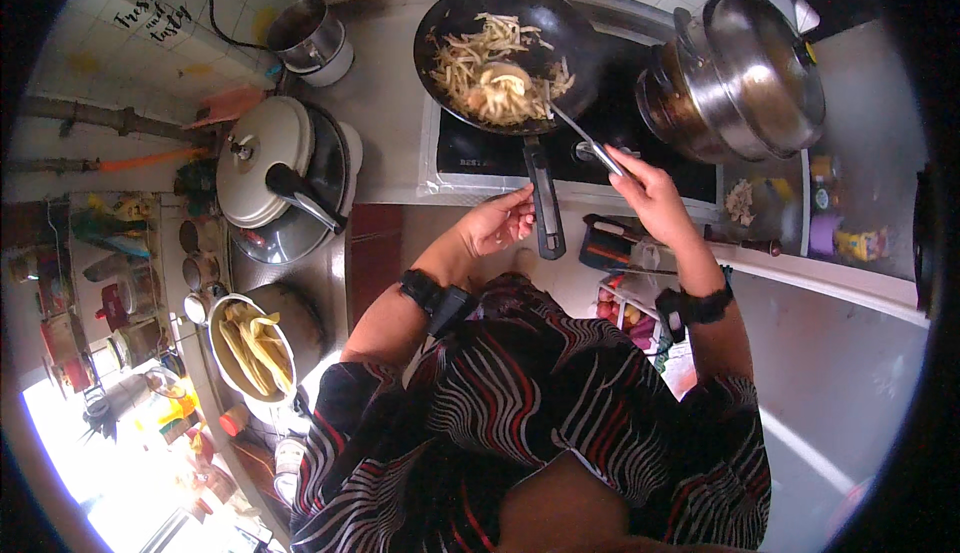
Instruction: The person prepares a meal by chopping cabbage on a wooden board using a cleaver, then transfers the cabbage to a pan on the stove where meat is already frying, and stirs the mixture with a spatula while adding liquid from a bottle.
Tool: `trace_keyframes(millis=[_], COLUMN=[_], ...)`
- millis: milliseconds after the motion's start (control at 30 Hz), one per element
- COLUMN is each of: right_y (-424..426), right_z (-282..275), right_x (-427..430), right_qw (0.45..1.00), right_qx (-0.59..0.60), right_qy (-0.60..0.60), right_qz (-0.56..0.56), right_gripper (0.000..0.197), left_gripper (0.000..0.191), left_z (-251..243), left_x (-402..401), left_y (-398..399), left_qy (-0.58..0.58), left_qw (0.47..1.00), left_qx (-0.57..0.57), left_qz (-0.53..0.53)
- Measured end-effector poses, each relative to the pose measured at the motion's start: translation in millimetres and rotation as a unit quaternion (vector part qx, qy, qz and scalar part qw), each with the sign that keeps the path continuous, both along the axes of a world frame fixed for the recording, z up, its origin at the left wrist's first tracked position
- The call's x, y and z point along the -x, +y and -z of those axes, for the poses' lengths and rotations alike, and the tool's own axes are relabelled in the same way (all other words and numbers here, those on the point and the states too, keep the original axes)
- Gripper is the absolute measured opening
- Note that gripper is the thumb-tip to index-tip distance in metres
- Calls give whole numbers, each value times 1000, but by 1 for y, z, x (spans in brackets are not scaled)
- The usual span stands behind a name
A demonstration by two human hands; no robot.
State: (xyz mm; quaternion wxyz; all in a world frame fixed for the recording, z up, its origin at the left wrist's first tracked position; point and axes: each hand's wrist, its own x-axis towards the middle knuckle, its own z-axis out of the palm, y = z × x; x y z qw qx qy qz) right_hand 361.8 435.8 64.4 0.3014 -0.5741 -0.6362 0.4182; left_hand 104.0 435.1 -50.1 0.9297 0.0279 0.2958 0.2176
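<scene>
A dark wok (577, 35) stands on the black glass hob (480, 149) and holds pale cut strips of food (487, 42). My right hand (643, 189) grips the handle of a metal cooking utensil (574, 123). Its head is among the strips at the wok's near side, mostly hidden by food. Just left of the wok's long black handle (544, 193) is my left hand (501, 224), fingers partly curled and fingertips at the handle's edge. The whole handle shows, not wrapped by the hand; whether the fingertips touch it is unclear.
Stacked steel pots (750, 80) stand right of the wok. On the left counter are a lidded pressure cooker (262, 163), a small steel pot (304, 31) and a pot with yellowish husks (255, 350). Below the hob's right side, a rack (622, 309) holds produce.
</scene>
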Motion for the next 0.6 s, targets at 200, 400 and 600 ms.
trace_keyframes(millis=[200,400,600], right_y=[3,54,112], right_z=[-8,44,79], right_x=[16,19,19], right_qw=[989,982,980], right_qx=[23,-106,-83], right_qy=[-144,-121,-123], right_qz=[-16,96,131], right_gripper=[39,38,40], left_gripper=[30,33,26], left_z=[-1,-4,0], left_x=[4,-1,0], left_y=[2,-1,2], left_qy=[-6,16,-23], left_qw=[1000,1000,1000], left_qx=[-2,-10,19], left_qz=[11,16,-4])
